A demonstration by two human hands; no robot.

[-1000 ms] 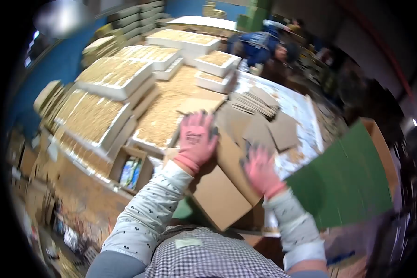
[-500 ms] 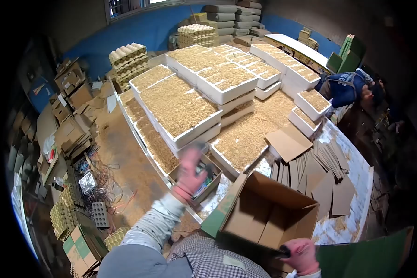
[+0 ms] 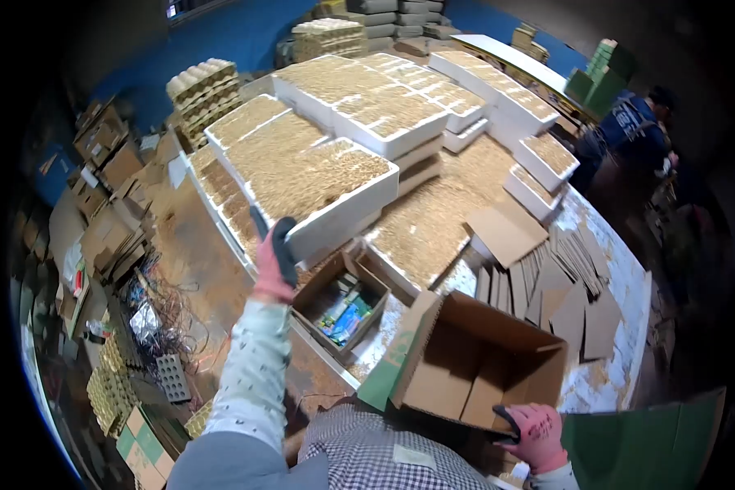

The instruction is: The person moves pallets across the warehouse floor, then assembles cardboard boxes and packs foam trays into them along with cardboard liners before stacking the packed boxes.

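My left hand (image 3: 275,260), in a pink glove with dark fingertips, has its fingers apart at the near corner of a white foam box (image 3: 343,208) filled with tan grain-like material. It seems to touch that corner. Just right of and below it stands a small carton (image 3: 367,322) with blue and green packets (image 3: 345,320) inside. My right hand (image 3: 537,434) is closed on the near rim of an empty, open cardboard box (image 3: 478,359), green outside, in front of my body. Part of that grip is hidden.
Filled foam boxes (image 3: 396,122) are stacked across the table. Loose cardboard pieces (image 3: 580,302) lie at the right, with a green cardboard sheet (image 3: 645,441) nearer. Egg trays (image 3: 200,102) stand at the back left. A person (image 3: 629,126) in dark blue bends at the far right.
My left hand has moved from above the small carton to the foam box's corner. The right hand has come from the upturned box surface to the open box's rim. The view has shifted.
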